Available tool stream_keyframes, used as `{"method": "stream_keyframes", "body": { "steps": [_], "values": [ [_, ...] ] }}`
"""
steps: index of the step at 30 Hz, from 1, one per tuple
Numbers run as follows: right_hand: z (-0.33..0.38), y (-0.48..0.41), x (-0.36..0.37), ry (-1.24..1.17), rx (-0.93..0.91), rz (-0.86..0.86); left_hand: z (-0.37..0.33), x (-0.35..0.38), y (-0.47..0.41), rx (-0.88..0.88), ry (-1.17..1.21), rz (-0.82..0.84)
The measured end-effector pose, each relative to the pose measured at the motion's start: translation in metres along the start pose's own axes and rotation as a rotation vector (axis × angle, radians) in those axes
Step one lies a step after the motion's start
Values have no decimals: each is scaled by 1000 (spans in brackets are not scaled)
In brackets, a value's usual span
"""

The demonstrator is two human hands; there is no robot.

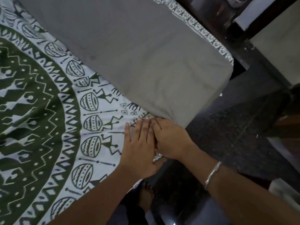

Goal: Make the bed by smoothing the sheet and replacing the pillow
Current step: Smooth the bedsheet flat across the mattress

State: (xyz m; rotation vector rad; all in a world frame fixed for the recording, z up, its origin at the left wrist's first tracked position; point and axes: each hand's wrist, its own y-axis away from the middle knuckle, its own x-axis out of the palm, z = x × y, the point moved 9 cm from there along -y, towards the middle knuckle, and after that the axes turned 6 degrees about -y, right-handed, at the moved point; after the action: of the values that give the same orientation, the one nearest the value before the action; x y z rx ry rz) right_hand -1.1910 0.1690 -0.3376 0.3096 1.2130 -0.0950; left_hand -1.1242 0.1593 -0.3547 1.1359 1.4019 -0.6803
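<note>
Two bare forearms reach in from the lower edge, the right one wearing a thin silver bangle (212, 174). A bare foot (146, 197) shows below them on the dark floor (235, 127). The left hand (139, 143) lies flat with straight fingers pressing on the white cotton sheet with a green mandala print (48, 111), right at the bed's edge. The right hand (172, 140) sits touching it. Its fingers dip toward the mattress edge and the pillow's corner, so it cannot be told whether they pinch fabric or only press.

Just beyond the fingertips lies the plain grey rectangular pillow (138, 54), already on the sheet at the head of the bed, its near corner hanging slightly past the edge. Dark wooden furniture (227, 21) stands farther off.

The sheet looks mostly flat here, so this is probably final tidying. A forward smoothing stroke could push a fold under the pillow. A nudge at the overhanging corner could tip the pillow to the floor.
</note>
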Motion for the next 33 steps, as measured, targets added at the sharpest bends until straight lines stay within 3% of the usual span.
{"method": "stream_keyframes", "body": {
  "steps": [3,6,15,26,29,33],
  "values": [
    [-44,-5,-52,-184,12,-150,-16,-37,-41,55,51,-140],
    [-106,-11,-95,-193,105,-229,-31,-64,-93,55,30,-105],
    [-237,-71,-134,46,300,-118,-57,-90,-228,20,31,-34],
    [-355,-161,-129,25,278,81,-75,-84,-385,31,98,19],
    [-378,-159,-134,-95,243,-85,-91,-68,-400,42,112,58],
    [-390,-149,-153,-53,224,-217,-99,-62,-411,11,34,62]
  ]
}}
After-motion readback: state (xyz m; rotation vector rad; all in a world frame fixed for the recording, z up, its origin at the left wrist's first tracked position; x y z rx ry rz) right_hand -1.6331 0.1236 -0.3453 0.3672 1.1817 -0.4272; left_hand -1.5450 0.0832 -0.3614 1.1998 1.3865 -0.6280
